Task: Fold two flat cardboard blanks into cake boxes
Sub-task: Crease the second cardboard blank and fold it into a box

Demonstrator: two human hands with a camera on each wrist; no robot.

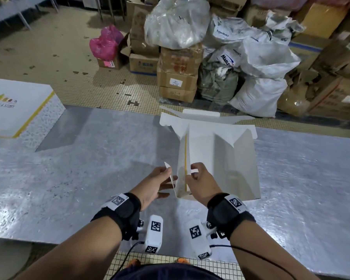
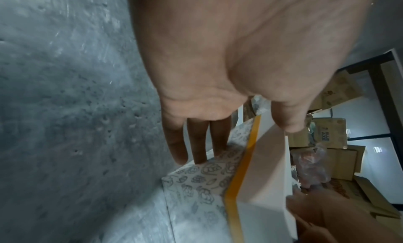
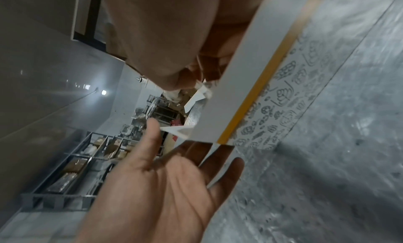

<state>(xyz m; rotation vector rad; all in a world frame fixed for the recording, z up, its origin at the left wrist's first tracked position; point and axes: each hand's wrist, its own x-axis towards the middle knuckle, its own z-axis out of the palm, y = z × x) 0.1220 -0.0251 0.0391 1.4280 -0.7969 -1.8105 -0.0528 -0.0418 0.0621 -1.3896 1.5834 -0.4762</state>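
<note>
A half-folded white cardboard blank (image 1: 216,158) stands on the metal table (image 1: 89,168), its walls partly raised, open side up, with loose flaps spread at the far end. A yellow stripe and a grey printed pattern mark its left wall. A finished white cake box (image 1: 18,110), closed, sits at the table's far left.

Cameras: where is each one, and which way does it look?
Head: on the head, looking down at the box on the table; both forearms and hands show.
Left wrist: looks along the left hand to the box.
Right wrist: looks along the right hand to the box; the left hand shows too.
All share the box's yellow stripe.
</note>
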